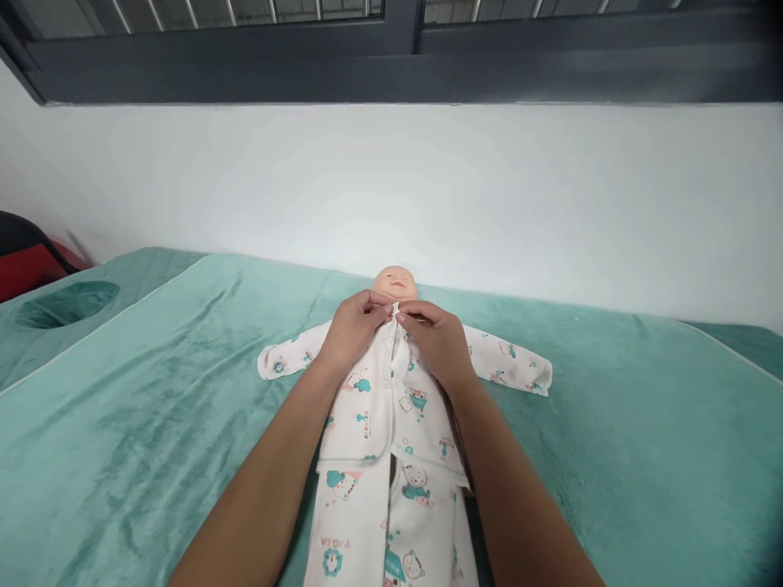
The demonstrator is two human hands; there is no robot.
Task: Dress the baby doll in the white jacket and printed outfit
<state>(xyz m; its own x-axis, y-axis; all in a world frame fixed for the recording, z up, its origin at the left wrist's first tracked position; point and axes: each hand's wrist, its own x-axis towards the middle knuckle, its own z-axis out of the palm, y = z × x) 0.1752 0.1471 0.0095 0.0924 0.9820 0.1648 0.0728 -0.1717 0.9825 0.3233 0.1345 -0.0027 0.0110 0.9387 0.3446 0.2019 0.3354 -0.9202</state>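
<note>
A baby doll (pixel 396 281) lies on its back, its head toward the wall. It wears a white printed baby jacket (pixel 367 408) with both sleeves spread out to the sides. Below the jacket's hem are white pants (pixel 348 522) in a matching print. At the collar, my left hand (pixel 360 324) pinches the jacket's left front edge. Close beside it, my right hand (pixel 435 336) pinches the other front edge just under the doll's chin. The front edges meet along the middle, with small buttons down the placket. My fingers hide the topmost fastening.
A green plush cover (pixel 612 424) spreads under the doll, with a round hole (pixel 67 304) at the far left. Behind it rises a white wall (pixel 391 179) below a dark window frame (pixel 245 73). A red and black object (pixel 30 261) stands at the left edge.
</note>
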